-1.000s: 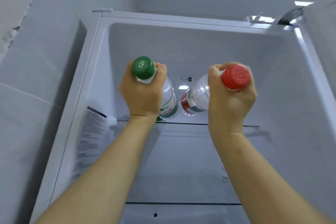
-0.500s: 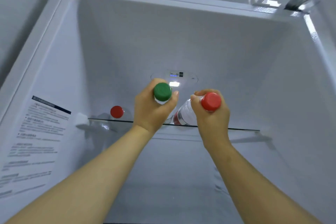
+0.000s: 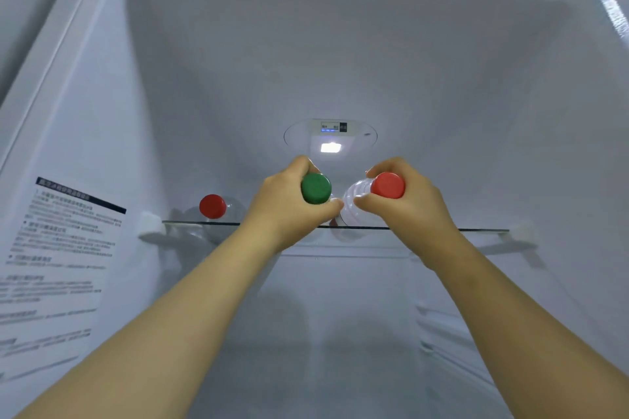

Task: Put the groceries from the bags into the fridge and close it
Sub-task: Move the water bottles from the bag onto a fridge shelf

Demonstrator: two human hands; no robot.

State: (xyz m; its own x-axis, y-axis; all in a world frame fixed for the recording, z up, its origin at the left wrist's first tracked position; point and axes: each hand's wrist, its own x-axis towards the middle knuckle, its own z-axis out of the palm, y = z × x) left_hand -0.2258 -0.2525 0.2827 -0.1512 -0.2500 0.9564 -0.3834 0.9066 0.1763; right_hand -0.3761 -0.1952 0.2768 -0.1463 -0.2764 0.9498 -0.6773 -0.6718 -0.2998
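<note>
Loading the open fridge [image 3: 442,61], top compartment. The glass shelf [image 3: 483,230] runs across at hand level, and I have both hands close together over the middle of its front edge. My left hand [image 3: 286,211] is wrapped round the neck of the green-capped water bottle [image 3: 316,188]. My right hand [image 3: 412,207] is wrapped round the neck of the red-capped water bottle [image 3: 354,204], which is tilted with its cap to the right. Can't tell if either base is down on the glass, as the hands block it. A third bottle [image 3: 212,206], red cap, sits on the shelf well to the left. Step: placing this pair. Next: seat both bases flat, right the tilted one, then let go. The door comes later.
</note>
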